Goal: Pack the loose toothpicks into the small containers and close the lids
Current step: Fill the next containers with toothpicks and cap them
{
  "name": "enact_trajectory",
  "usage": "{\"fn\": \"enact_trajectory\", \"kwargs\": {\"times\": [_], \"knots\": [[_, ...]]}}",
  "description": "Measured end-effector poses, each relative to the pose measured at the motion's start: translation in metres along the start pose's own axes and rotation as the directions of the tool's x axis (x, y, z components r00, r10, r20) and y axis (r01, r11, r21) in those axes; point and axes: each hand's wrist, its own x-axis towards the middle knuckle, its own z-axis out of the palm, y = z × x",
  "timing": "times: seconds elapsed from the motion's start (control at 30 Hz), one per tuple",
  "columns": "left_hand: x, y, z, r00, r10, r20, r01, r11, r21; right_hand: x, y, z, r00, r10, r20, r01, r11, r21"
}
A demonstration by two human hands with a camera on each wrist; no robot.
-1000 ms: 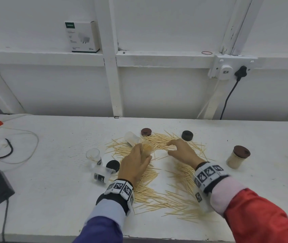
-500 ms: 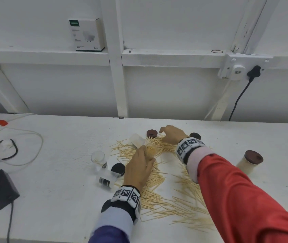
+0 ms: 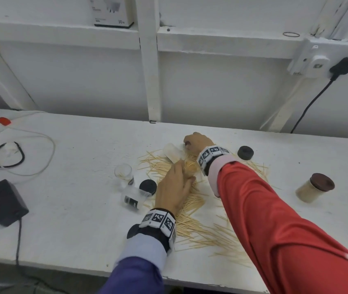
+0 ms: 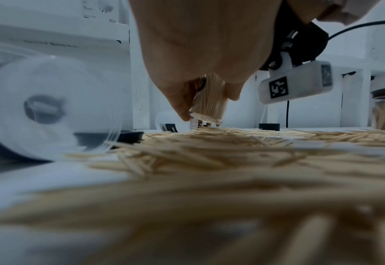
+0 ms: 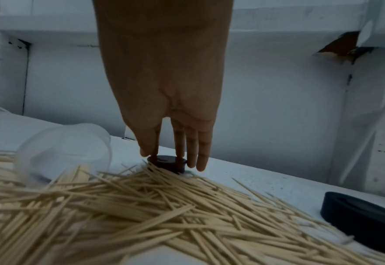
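Observation:
Loose toothpicks (image 3: pixel 200 230) lie spread over the white table (image 3: pixel 84 219). My left hand (image 3: pixel 187 171) grips a small clear container (image 4: pixel 209 100) packed with toothpicks, held just above the pile (image 4: pixel 209 143). My right hand (image 5: pixel 165 156) reaches to the far side of the pile and pinches a brown lid (image 5: pixel 168 165) that sits on the table, thumb on one side, fingers on the other. An empty clear container (image 5: pixel 66 148) lies on its side beside that lid. In the head view the lid is almost hidden under my right hand (image 3: pixel 188 143).
One empty container (image 3: pixel 124 172) stands upright and another (image 3: pixel 134 197) lies on its side, both left of my left hand, beside a black lid (image 3: pixel 147 186). Another black lid (image 3: pixel 245 152) and a closed, filled jar (image 3: pixel 313 187) sit to the right. A power adapter (image 3: pixel 4 201) and cables (image 3: pixel 31 149) lie far left.
My right hand left the middle of the toothpick pile, reached across to the far side and took hold of the brown lid. My left hand kept holding the filled container.

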Motion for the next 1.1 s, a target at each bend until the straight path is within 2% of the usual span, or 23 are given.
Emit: {"fn": "enact_trajectory", "kwargs": {"times": [0.23,0.37,0.67,0.87,1.0,1.1], "knots": [[-0.001,0.002,-0.002,1.0,0.022,0.008,-0.023,1.0,0.014,0.001,0.003,0.006,0.997,-0.037,-0.063,0.039,0.999,0.021],[-0.001,0.001,-0.002,1.0,0.029,0.008,-0.029,1.0,0.008,0.0,0.011,0.001,0.991,-0.03,-0.127,0.049,0.988,0.149],[-0.003,0.003,-0.004,0.999,0.042,0.025,-0.042,0.999,0.021,-0.022,0.036,-0.019,0.997,-0.009,-0.079,0.03,0.962,0.273],[-0.004,0.002,-0.004,0.999,0.05,0.018,-0.05,0.999,0.003,-0.05,0.043,-0.035,0.996,0.011,0.086,-0.045,0.918,0.393],[-0.004,0.002,-0.004,0.999,0.042,0.023,-0.042,0.999,0.01,-0.068,0.042,-0.049,0.992,-0.033,0.119,-0.042,0.816,0.577],[-0.004,0.003,-0.005,0.999,0.035,0.023,-0.036,0.999,0.005,-0.086,0.037,-0.063,0.957,-0.207,0.201,-0.01,0.673,0.74]]}}
